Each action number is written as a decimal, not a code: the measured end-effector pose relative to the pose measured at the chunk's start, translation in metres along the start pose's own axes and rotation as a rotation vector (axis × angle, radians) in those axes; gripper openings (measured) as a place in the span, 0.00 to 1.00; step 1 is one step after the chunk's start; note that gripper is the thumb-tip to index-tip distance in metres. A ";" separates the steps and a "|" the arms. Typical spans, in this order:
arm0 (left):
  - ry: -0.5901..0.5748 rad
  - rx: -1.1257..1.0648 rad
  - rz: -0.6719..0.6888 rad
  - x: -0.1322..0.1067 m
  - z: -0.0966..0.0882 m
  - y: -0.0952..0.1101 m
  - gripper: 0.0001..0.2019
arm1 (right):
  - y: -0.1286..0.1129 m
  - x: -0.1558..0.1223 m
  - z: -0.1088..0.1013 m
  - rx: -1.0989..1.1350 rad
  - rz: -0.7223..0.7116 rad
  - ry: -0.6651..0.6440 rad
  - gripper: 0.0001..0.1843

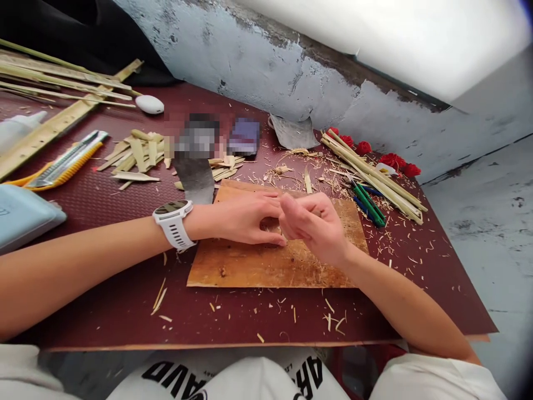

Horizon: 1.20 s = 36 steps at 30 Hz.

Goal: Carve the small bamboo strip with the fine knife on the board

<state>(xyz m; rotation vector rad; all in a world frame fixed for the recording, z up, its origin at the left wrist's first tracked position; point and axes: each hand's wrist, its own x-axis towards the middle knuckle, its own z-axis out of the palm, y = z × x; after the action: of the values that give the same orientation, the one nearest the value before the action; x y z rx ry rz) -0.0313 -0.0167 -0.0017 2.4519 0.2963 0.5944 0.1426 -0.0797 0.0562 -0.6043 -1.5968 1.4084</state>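
Note:
Over the wooden board [233, 264] in front of me, my two hands meet. My left hand [250, 216], with a white watch [174, 222] on its wrist, reaches right; its thumb is stretched along the board and apart from the fingers. Those fingertips pass behind the other hand and are hidden. My right hand [314, 225] is closed, fingers curled in and thumb pressed against them, touching or nearly touching the left fingertips. Anything in its grip is hidden from me. Thin pale shavings [283, 170] lie scattered past the board.
Bamboo strips [370, 175] and a green-handled tool [369, 204] lie right, near red flowers [393, 161]. Cut pieces [139, 153], a yellow utility knife [69, 164] and a light blue case [27, 216] are left. A peeling wall [258, 72] borders the table's back.

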 end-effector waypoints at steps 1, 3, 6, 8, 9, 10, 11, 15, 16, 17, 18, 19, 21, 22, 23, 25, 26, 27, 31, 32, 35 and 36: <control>-0.010 0.015 0.005 0.000 0.000 -0.001 0.13 | 0.000 -0.003 -0.003 0.026 -0.016 -0.021 0.35; -0.032 0.043 0.004 -0.001 0.000 -0.001 0.16 | 0.000 -0.008 -0.008 0.070 -0.005 -0.037 0.36; -0.038 0.091 -0.011 -0.001 0.000 -0.002 0.23 | -0.001 -0.018 -0.016 0.089 0.044 -0.087 0.37; -0.040 0.116 -0.014 -0.002 0.001 -0.002 0.27 | 0.000 -0.024 -0.020 0.071 0.037 -0.086 0.37; -0.041 0.127 -0.016 -0.002 0.001 -0.002 0.28 | 0.001 -0.028 -0.023 0.060 0.023 -0.072 0.36; -0.044 0.135 -0.020 -0.002 0.001 -0.002 0.29 | 0.003 -0.031 -0.025 0.048 0.010 -0.061 0.36; -0.046 0.141 -0.025 -0.002 0.002 -0.002 0.29 | 0.004 -0.034 -0.027 0.043 0.000 -0.054 0.35; -0.053 0.147 -0.027 -0.003 0.002 -0.001 0.30 | 0.010 -0.042 -0.032 0.066 -0.070 -0.025 0.34; -0.053 0.146 -0.024 -0.003 0.002 -0.001 0.30 | 0.011 -0.043 -0.033 0.066 -0.093 -0.028 0.33; -0.051 0.143 -0.024 -0.003 0.001 -0.001 0.30 | 0.012 -0.043 -0.034 0.066 -0.109 -0.032 0.33; -0.047 0.135 -0.026 -0.003 0.001 -0.001 0.30 | 0.013 -0.044 -0.035 0.070 -0.116 -0.039 0.32; -0.042 0.125 -0.030 -0.002 0.001 0.000 0.30 | 0.013 -0.045 -0.036 0.077 -0.116 -0.046 0.32; -0.033 0.103 -0.042 -0.002 0.000 0.000 0.29 | 0.014 -0.047 -0.039 0.090 -0.101 -0.045 0.31; -0.033 0.097 -0.046 -0.002 0.000 0.001 0.29 | 0.015 -0.048 -0.040 0.085 -0.092 -0.042 0.31; -0.034 0.092 -0.047 -0.002 0.000 0.001 0.30 | 0.015 -0.049 -0.040 0.071 -0.084 -0.038 0.31; -0.034 0.087 -0.044 -0.002 0.000 0.001 0.30 | 0.015 -0.052 -0.040 0.035 -0.081 -0.029 0.31; -0.031 0.085 -0.039 -0.002 0.000 0.001 0.30 | 0.015 -0.052 -0.039 0.018 -0.077 -0.029 0.31; -0.026 0.084 -0.032 -0.002 0.000 0.001 0.30 | 0.013 -0.052 -0.039 0.005 -0.072 -0.032 0.32; -0.020 0.111 -0.018 -0.003 0.002 -0.002 0.29 | -0.003 -0.052 -0.036 0.029 -0.099 0.061 0.32; -0.028 0.124 -0.015 -0.003 0.003 -0.002 0.30 | -0.009 -0.053 -0.036 0.039 -0.112 0.120 0.33; -0.048 0.149 -0.007 -0.003 0.003 -0.003 0.30 | -0.017 -0.052 -0.033 0.047 -0.145 0.220 0.34; -0.052 0.153 -0.011 -0.003 0.003 -0.002 0.30 | -0.017 -0.051 -0.031 0.056 -0.138 0.202 0.34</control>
<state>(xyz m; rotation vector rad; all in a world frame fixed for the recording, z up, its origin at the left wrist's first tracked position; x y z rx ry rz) -0.0330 -0.0172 -0.0061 2.6059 0.3452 0.5200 0.1967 -0.1101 0.0553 -0.5731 -1.4075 1.2456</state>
